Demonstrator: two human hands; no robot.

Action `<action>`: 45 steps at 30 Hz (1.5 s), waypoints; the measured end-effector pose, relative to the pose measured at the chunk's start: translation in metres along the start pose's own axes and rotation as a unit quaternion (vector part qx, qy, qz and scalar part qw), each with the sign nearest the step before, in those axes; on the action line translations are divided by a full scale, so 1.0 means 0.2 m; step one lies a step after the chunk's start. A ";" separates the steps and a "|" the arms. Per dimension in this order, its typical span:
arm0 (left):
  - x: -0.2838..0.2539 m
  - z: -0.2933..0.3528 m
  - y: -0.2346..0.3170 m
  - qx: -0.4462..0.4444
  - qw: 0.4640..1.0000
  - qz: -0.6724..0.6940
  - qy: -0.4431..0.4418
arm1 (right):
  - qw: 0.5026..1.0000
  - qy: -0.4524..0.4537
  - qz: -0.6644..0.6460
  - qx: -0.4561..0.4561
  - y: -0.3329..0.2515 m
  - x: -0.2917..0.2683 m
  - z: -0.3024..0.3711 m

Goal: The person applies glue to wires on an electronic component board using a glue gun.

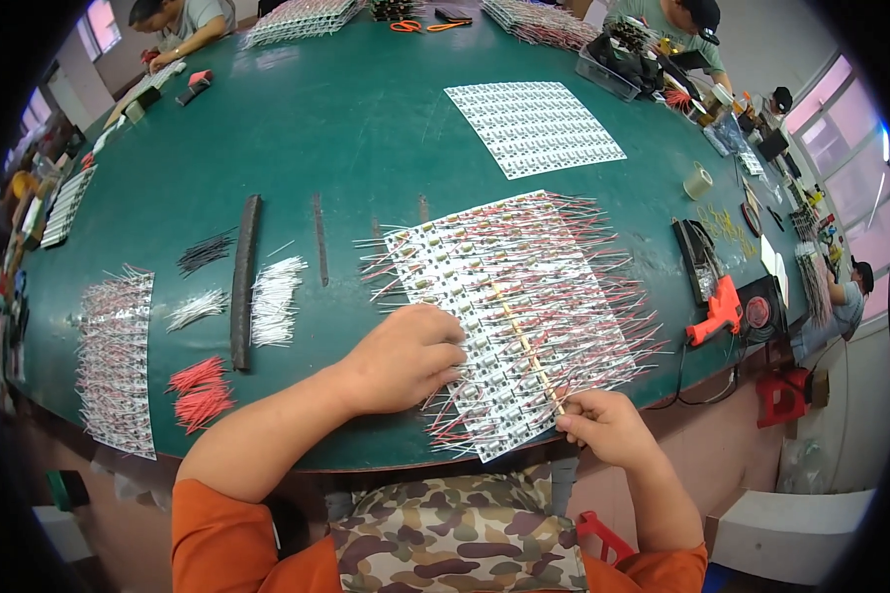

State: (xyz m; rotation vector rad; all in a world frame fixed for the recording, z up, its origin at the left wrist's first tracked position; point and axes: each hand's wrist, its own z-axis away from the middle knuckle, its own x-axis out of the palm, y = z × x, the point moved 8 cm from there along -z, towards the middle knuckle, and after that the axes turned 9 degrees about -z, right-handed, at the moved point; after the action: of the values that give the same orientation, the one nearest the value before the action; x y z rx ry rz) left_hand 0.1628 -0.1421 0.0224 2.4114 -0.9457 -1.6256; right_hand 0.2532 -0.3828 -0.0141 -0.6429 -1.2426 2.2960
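A white circuit board panel lies tilted in front of me, with red and white wires sticking out along both sides. My left hand rests at the panel's left edge, its fingers curled together over the wire ends there; what they hold is hidden. At the near right corner my right hand pinches the lower end of a thin wooden stick. The stick lies slantwise across the panel, between rows of components, pointing away from me.
Left of the panel are white wires, red wires, black wires, a dark bar and a wired panel. A bare panel lies farther off. Rightward are an orange glue gun and a spool. Other people sit around the table.
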 end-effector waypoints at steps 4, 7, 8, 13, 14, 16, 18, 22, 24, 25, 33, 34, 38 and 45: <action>0.01 0.00 -0.01 -0.004 1.000 0.003 -0.012 | 0.999 -0.002 0.007 0.048 -0.01 0.00 0.02; 0.01 0.01 -0.01 -0.007 1.000 0.000 -0.007 | 0.999 -0.006 0.004 0.043 0.00 0.00 0.01; 0.01 0.01 -0.01 -0.006 1.000 0.001 -0.006 | 0.999 -0.005 0.004 0.044 -0.01 0.00 0.00; 0.01 0.01 -0.01 -0.001 1.000 0.012 -0.003 | 0.999 -0.001 -0.032 0.044 -0.03 0.00 -0.04; 0.01 0.01 -0.01 -0.002 1.000 0.012 -0.002 | 0.999 -0.002 -0.031 0.044 -0.03 -0.01 -0.05; 0.00 0.01 -0.01 0.000 1.000 0.006 0.003 | 0.998 -0.028 -0.034 0.042 0.00 -0.01 -0.06; 0.00 0.01 -0.01 -0.002 1.000 0.007 0.001 | 0.998 -0.039 -0.032 0.035 0.01 -0.02 -0.06; -0.01 0.00 0.00 -0.002 1.000 0.005 0.007 | 0.998 -0.056 -0.028 0.030 0.00 0.00 -0.07; -0.01 0.00 -0.01 -0.002 1.000 0.009 0.009 | 0.998 -0.056 -0.021 0.027 -0.02 0.00 -0.07; -0.01 0.01 -0.01 -0.002 1.000 0.013 0.011 | 0.998 -0.055 -0.012 0.023 -0.03 0.00 -0.07; -0.01 0.00 -0.01 0.001 1.000 0.017 0.012 | 0.998 -0.052 0.031 0.003 -0.06 0.00 -0.06; -0.01 0.00 -0.01 0.003 1.000 0.015 0.013 | 0.997 -0.055 0.046 -0.007 -0.07 0.00 -0.05; -0.03 0.00 0.00 0.005 1.000 0.015 0.020 | 0.998 -0.051 0.042 -0.004 -0.05 -0.01 -0.05; -0.03 0.00 0.00 0.004 1.000 0.018 0.022 | 0.999 -0.050 0.008 0.010 -0.02 -0.03 -0.05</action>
State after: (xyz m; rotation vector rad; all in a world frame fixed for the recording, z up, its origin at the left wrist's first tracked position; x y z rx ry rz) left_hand 0.1621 -0.1395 0.0268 2.4112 -0.9839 -1.5522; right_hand 0.2635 -0.3774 -0.0138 -0.5386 -1.2613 2.3775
